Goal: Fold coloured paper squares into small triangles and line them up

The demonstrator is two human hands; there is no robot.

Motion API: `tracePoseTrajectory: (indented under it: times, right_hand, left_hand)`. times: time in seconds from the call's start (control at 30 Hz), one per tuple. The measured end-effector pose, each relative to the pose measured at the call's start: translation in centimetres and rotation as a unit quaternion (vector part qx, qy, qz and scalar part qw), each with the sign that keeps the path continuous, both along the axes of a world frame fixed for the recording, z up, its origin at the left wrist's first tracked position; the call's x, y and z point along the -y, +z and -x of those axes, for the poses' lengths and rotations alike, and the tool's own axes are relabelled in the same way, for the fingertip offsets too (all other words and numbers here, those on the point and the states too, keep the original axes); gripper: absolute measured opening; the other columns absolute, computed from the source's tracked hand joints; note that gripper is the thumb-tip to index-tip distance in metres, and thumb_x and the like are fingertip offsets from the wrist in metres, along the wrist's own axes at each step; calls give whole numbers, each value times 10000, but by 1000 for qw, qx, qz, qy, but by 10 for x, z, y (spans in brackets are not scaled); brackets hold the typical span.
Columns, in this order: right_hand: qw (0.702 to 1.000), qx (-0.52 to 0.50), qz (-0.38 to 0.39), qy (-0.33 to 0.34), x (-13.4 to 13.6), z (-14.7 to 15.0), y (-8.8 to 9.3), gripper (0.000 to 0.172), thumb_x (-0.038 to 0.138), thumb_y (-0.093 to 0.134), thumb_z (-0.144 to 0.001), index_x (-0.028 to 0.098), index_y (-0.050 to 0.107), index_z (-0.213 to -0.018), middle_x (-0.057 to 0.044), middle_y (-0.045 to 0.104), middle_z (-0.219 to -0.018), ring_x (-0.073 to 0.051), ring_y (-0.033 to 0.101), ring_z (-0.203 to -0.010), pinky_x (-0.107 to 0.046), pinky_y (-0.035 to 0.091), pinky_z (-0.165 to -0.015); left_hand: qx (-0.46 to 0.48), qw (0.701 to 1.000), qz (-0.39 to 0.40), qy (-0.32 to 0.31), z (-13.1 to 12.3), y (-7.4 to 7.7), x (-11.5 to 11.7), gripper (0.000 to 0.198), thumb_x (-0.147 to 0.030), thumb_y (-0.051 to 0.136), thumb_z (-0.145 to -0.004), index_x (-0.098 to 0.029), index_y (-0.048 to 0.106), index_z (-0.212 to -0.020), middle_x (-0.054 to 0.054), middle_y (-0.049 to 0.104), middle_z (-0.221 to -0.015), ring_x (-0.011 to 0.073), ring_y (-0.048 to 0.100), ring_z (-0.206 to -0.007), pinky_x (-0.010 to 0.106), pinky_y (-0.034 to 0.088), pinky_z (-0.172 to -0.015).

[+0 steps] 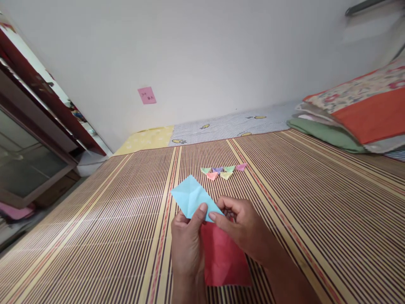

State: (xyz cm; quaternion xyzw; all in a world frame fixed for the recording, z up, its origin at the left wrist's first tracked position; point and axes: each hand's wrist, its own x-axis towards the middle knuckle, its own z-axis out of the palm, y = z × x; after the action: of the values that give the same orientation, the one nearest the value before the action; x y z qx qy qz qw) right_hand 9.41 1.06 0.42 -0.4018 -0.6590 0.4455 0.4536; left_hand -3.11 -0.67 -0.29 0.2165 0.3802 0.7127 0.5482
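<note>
Blue folded paper is pinched between the left hand and right hand, each grip clamped on its near edge, above red paper on the striped mat.

Striped bamboo mat on the bed, little folded paper shapes in many colours close together on it, pink note stuck on the white wall, folded blankets piled at the right, yellow sheet, dark cabinet with glass at the left
</note>
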Motion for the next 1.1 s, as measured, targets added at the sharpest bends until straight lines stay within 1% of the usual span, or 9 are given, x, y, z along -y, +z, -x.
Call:
tracePoseTrajectory:
  times: [0.07,0.2,0.4,0.53,0.7,0.8,0.9,1.0,1.1]
  right_hand:
    - [1000,17,-4,6,0,1,0,294,235,603,-872,208,445,-626,66,366,-591,-107,356,-561,-245,273,-510]
    - [1000,26,-3,12,2,2,0,267,264,593,-887,205,487,-649,62,400,-599,-112,373,-564,-250,285,-517]
    - [997,48,-48,-27,4,6,0,285,271,595,-896,206,477,-644,70,391,-578,-105,365,-532,-251,278,-504]
    - [996,46,-71,-38,4,8,1,283,263,578,-919,202,503,-652,69,405,-577,-105,379,-524,-251,289,-503]
    - [993,8,-109,-35,3,4,2,203,204,569,-928,196,596,-727,38,553,-664,-127,510,-628,-253,384,-596]
    - [994,-11,-101,-38,0,-3,1,193,189,563,-926,200,597,-736,34,558,-675,-136,524,-651,-257,395,-603]
    - [995,-29,-77,-52,-4,-9,-1,206,230,538,-954,203,604,-761,26,560,-682,-145,525,-652,-267,405,-598]
    - [996,-40,-58,-58,-5,-11,-3,246,317,517,-997,199,638,-818,4,620,-739,-160,576,-701,-281,437,-638]
    - [998,-29,-38,-36,-4,-9,-2,323,367,473,-1028,199,630,-801,2,621,-721,-168,608,-724,-286,445,-662]
  left_hand:
    - [23,1000,1,15,0,2,1,268,-206,944,-617,-137,762,-801,7,733,-747,108,656,-639,192,506,-601]
    - [64,998,-11,21,3,8,1,272,-161,955,-570,-132,730,-720,-38,653,-622,64,583,-532,168,488,-558]
    - [93,995,24,20,8,10,0,342,-149,972,-518,-132,717,-746,-19,688,-687,85,633,-586,158,500,-526]
    - [116,993,22,25,9,9,-2,351,-102,965,-507,-135,705,-740,-34,676,-676,70,611,-553,132,446,-438]
    - [152,986,14,70,12,9,-2,350,-34,926,-536,-133,720,-801,-24,705,-718,81,641,-584,127,440,-418]
    - [161,983,19,86,13,10,-3,289,-9,877,-605,-134,715,-810,-25,706,-723,79,646,-584,129,449,-419]
    - [158,982,20,99,13,11,-3,252,5,843,-646,-132,705,-807,-25,702,-724,81,643,-580,137,457,-415]
    - [152,982,28,105,10,10,-3,257,4,849,-638,-135,703,-797,-32,693,-712,78,642,-577,138,465,-425]
    - [140,986,31,91,7,8,-3,274,-35,888,-605,-134,710,-788,-35,685,-701,73,632,-566,138,475,-440]
